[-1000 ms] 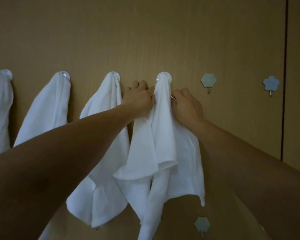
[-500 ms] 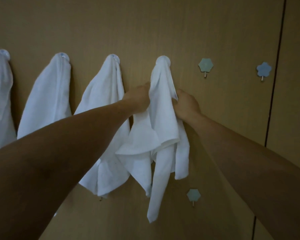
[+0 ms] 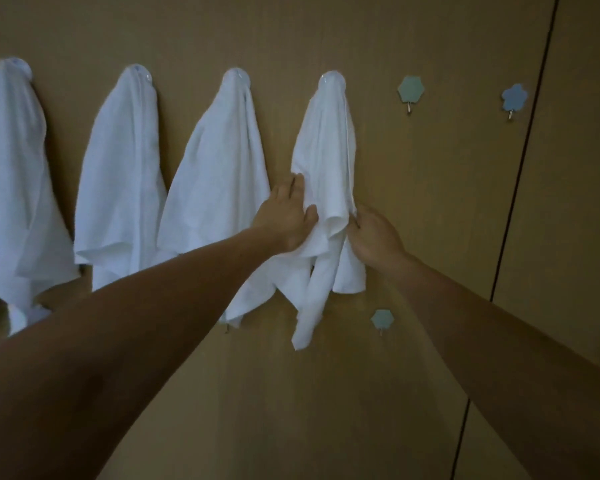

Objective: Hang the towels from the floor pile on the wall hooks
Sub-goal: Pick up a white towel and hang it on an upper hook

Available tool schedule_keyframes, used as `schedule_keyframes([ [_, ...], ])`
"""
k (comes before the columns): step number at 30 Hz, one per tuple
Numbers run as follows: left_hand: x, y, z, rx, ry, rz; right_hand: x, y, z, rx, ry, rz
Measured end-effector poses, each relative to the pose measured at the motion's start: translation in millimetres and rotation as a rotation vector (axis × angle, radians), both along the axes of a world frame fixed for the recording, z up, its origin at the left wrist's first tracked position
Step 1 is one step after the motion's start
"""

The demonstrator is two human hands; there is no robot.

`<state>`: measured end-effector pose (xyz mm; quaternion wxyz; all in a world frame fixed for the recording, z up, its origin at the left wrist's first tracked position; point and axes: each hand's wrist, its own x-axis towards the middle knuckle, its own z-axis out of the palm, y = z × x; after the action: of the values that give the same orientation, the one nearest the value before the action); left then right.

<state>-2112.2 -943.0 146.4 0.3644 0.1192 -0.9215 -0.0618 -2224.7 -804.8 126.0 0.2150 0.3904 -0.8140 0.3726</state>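
Several white towels hang in a row on a tan wooden wall. The rightmost towel (image 3: 326, 150) drapes from a round clear hook (image 3: 331, 79). My left hand (image 3: 284, 216) grips this towel's left fold about halfway down, thumb over the fabric. My right hand (image 3: 374, 237) pinches its right edge at about the same height. The towel's lower corners dangle below both hands. Three more towels hang to the left: one (image 3: 219, 174) beside my left hand, a middle one (image 3: 125, 174) and a far-left one (image 3: 11, 188). The floor pile is out of view.
Bare hooks sit to the right: a green hexagon hook (image 3: 410, 90), a blue flower hook (image 3: 514, 97), and a lower green hexagon hook (image 3: 382, 319). A dark panel seam (image 3: 520, 168) runs down the wall at right. More white cloth (image 3: 18, 317) shows at lower left.
Both hands have slid down the rightmost towel, from just under its hook to about mid-height. The towel now hangs straighter from the hook.
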Motion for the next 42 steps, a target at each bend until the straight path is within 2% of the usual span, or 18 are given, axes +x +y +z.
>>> schedule_keyframes([
  [8,54,26,-71,0.051,-0.049,0.01,45,39,-66,0.068,-0.053,0.023],
  [15,93,60,-149,0.197,-0.247,0.092,87,75,-129,0.232,-0.136,0.062],
  [22,138,63,-227,0.306,-0.419,0.185,113,73,-207,0.334,-0.244,0.176],
  [30,175,15,-346,0.455,-0.588,0.211,151,12,-306,0.59,-0.295,0.206],
  [42,271,-131,-571,0.697,-0.897,0.278,235,-132,-535,0.863,-0.629,0.341],
])
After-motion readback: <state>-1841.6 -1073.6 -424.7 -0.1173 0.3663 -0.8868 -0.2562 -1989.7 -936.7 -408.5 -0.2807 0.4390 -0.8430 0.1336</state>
